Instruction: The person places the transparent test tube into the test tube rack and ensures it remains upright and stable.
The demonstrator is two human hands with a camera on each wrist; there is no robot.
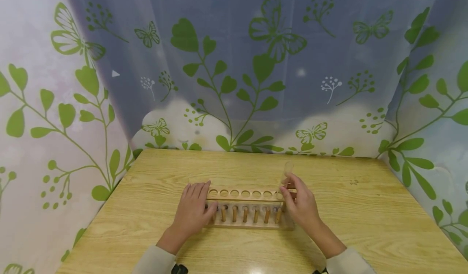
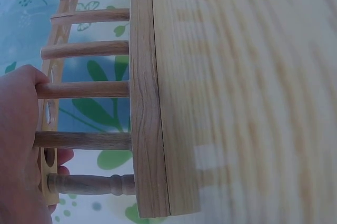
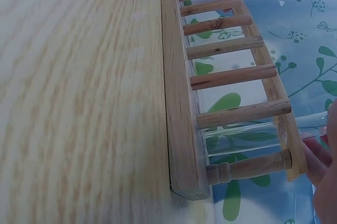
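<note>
A wooden test tube rack (image 1: pixel 248 226) lies across the table, with a row of round holes along its top rail and several upright pegs on its near side. My left hand (image 1: pixel 193 205) grips the rack's left end; in the left wrist view the fingers and thumb lie on opposite sides of the rail (image 2: pixel 50 182). With my right hand (image 1: pixel 301 203) I pinch a clear glass test tube (image 1: pixel 289 167) by its upper part at the right end. Seen from the right wrist, the tube (image 3: pixel 242 139) passes through the end hole, its lower end at the base (image 3: pixel 184 129).
The rack stands on a light wood-grain table (image 1: pixel 157 168). Behind the table hangs a blue and white cloth (image 1: pixel 226 6) printed with green leaves and butterflies, and similar cloth covers both sides.
</note>
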